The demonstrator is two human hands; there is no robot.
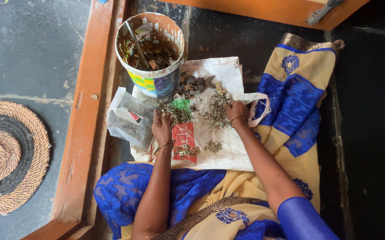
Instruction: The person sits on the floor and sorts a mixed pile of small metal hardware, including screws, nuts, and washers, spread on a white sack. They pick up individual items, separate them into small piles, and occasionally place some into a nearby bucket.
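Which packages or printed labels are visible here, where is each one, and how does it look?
Clear plastic bag with small red-and-black label: left of the left hand, crumpled.
White cloth sack with red and green print: under the metal parts, flat.
White plastic bucket with yellow, green, blue label: above the sack, round.

- Cloth (228, 153) spread on the floor (228, 38), before the person's lap.
- Bucket (151, 53) at the cloth's far left corner, hardware inside.
- Bag (128, 118) left of the cloth, beside the left hand (162, 126).
- Screws (217, 111) mid-cloth, under the right hand (236, 110).
- Washers (186, 151) nearer the lap.
- Mat (8, 158) far left, beyond the door frame (83, 115).
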